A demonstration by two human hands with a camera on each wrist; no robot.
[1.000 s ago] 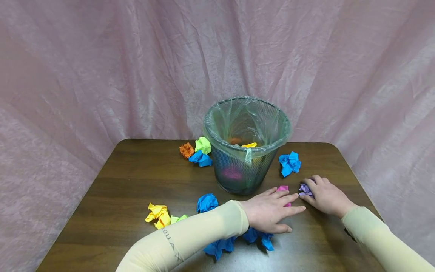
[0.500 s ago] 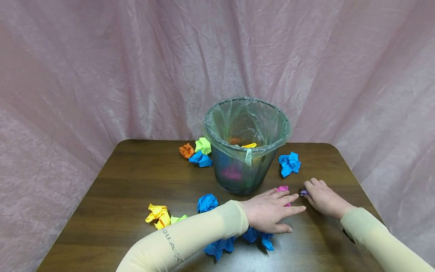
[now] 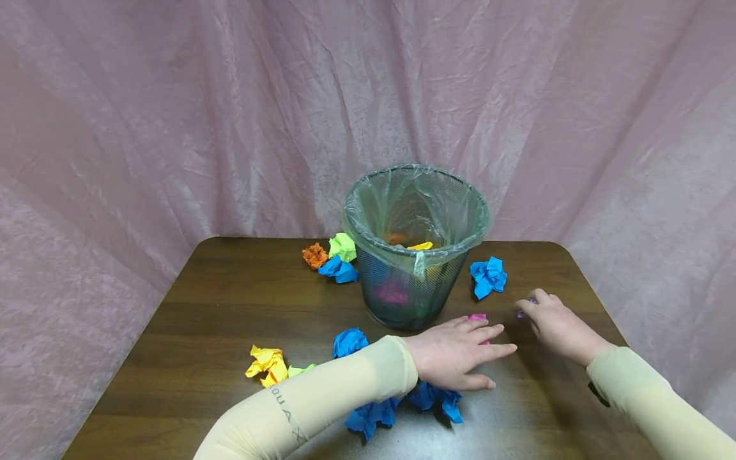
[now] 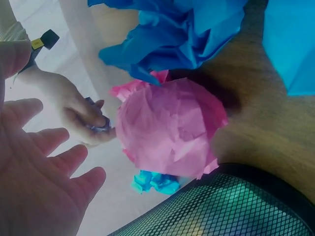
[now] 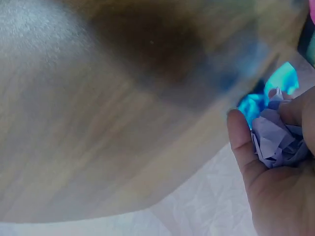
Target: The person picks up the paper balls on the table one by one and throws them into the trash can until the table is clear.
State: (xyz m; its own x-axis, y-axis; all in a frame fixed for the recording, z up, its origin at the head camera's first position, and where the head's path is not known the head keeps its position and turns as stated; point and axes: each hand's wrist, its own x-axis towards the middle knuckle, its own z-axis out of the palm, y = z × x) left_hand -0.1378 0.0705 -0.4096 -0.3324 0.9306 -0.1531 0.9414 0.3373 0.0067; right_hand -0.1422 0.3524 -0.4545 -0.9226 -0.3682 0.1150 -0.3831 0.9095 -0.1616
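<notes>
My right hand (image 3: 560, 327) grips a crumpled purple paper ball (image 5: 275, 135) at the right side of the table. Most of that ball is hidden behind the fingers in the head view, but the right wrist view shows it against the palm. My left hand (image 3: 457, 356) is spread with straight fingers, palm down, just in front of the bin. Under or beside its fingers is a crumpled pink paper ball (image 4: 167, 125), mostly covered in the head view; the left wrist view shows it apart from the fingertips.
A mesh wastebasket (image 3: 391, 300) with a clear liner and some paper inside stands mid-table. Blue paper (image 3: 489, 277) lies right of it. Orange paper (image 3: 314, 255), green paper (image 3: 342, 246) and blue paper (image 3: 339, 269) lie left. Yellow paper (image 3: 268, 364) and more blue paper (image 3: 349, 343) are nearer.
The right hand has closed around the purple paper ball and lifted it, moving slightly right and away from the left hand. The left hand has stayed nearly still.
</notes>
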